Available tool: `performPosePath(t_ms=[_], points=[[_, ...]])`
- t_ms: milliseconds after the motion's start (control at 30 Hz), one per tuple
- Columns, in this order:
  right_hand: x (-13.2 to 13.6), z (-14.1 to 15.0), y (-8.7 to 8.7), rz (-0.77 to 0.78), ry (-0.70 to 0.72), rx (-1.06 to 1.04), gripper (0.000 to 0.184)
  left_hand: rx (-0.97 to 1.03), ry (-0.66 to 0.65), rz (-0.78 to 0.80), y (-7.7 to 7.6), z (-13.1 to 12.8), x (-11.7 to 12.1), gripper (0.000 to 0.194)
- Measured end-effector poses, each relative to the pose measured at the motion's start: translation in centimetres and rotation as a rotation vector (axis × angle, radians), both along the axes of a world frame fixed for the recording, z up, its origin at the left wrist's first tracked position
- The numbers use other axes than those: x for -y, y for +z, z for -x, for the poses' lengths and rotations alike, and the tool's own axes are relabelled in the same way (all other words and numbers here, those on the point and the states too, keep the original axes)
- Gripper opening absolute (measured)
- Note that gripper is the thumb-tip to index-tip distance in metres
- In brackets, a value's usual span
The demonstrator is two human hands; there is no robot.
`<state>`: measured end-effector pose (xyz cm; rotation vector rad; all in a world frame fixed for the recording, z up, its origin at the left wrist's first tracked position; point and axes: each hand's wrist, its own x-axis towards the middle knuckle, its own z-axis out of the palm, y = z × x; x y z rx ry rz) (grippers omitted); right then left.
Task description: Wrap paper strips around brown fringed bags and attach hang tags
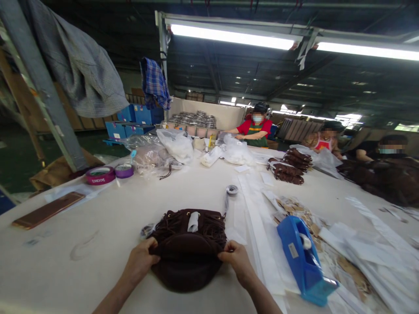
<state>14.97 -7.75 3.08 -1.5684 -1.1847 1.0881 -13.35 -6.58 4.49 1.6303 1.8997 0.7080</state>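
Two hands [141, 258] hold one bag [187, 275]. Left of it lie two tape rolls [100, 179] and one phone [49, 211]; right, one dispenser [296, 255]; beyond it are three people [257, 131]; above it shine two lamps [232, 37].

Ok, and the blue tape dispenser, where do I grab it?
I'd pinch the blue tape dispenser by its long side walls near the far end, right hand coming from above. The walls stand upright there, while what looks like the cutter sits at the near end.

Counter [108, 226] open left of the bag [188, 248], up to the phone [49, 210]; blue dispenser [303, 259] blocks right.
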Motion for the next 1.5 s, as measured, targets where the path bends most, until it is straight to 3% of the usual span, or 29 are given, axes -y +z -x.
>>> performPosePath(t_ms=[200,367,467,533,633,767,1000,1100,1200,1300,1400,1433,1500], points=[[0.1,0.0,-1.4,-0.153,0.035,0.037,0.017,0.008,-0.016,-0.024,0.0,0.1,0.0,0.022],[1.2,-0.4,-2.6,-0.235,0.101,0.119,0.009,0.029,0.039,-0.077,-2.0,0.3,1.1,0.031],[1.6,-0.4,-3.0,-0.340,0.097,0.243,0.010,0.034,0.048,-0.104,-2.8,0.5,1.4,0.017],[1.7,-0.2,-3.1,-0.478,0.092,0.384,0.010,0.027,-0.014,-0.174,-2.7,0.5,1.2,0.009],[1.3,0.0,-3.1,-0.633,0.118,0.584,0.019,0.000,-0.142,-0.260,-1.9,0.5,0.7,0.014],[0.6,0.1,-2.9,-0.638,0.140,0.675,0.025,-0.004,-0.205,-0.216,-1.4,0.2,-0.1,0.014],[0.8,0.5,-4.1,-0.675,0.184,0.664,0.028,-0.038,-0.125,-0.277,-3.8,-0.3,0.9,0.018],[1.1,0.6,-4.6,-0.717,0.201,0.665,0.027,-0.062,-0.127,-0.302,-4.1,0.1,1.3,0.019],[1.1,0.6,-4.6,-0.753,0.211,0.669,0.024,-0.102,-0.143,-0.311,-3.0,1.0,1.7,0.015],[1.1,0.6,-4.3,-0.776,0.210,0.673,0.022,-0.274,-0.181,-0.512,-0.7,1.0,2.1,0.017],[1.1,0.6,-4.2,-0.783,0.205,0.679,0.024,-0.453,-0.435,-0.745,1.9,-1.1,2.3,0.051],[1.0,0.6,-4.2,-0.780,0.202,0.682,0.025,-0.467,-0.563,-0.734,2.5,-2.2,2.1,0.053],[1.0,0.6,-4.2,-0.770,0.193,0.690,0.028,-0.472,-0.749,-0.673,3.3,-4.3,1.5,0.038]])
